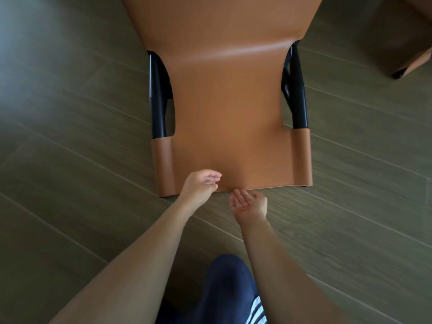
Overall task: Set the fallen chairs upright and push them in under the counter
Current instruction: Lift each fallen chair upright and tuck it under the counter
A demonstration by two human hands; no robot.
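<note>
Head view, looking straight down: the chair [230, 108] lies on its back on the floor [70, 118]. Its tan leather faces up, its top edge is nearest the person, and the black frame [159, 97] shows at both sides. The left grip [201, 185] hangs over the left part of that top edge, fingers loosely curled and holding nothing; whether it touches the leather I can't tell. The right grip [249, 203] sits just off the edge, palm up, fingers apart and relaxed. It is empty too, with its fingertips close to the stitched hem [268, 186]. A second chair [406, 43] pokes in at the far right corner, well apart from this one; I can't make out how it lies. No surface to push under is in sight.

To my eye this is the very start of righting this chair — the reach, not yet the lift. Next the fingers need to get under the top edge, or round the leather-sleeved posts [161, 160] at either corner, which would likely give a firmer hold than the thin hem. Both grips sit left of the middle, so spreading them wider should keep the chair from twisting as it tips up onto its legs. The push in can only follow once it stands — and once the surface is found.
</note>
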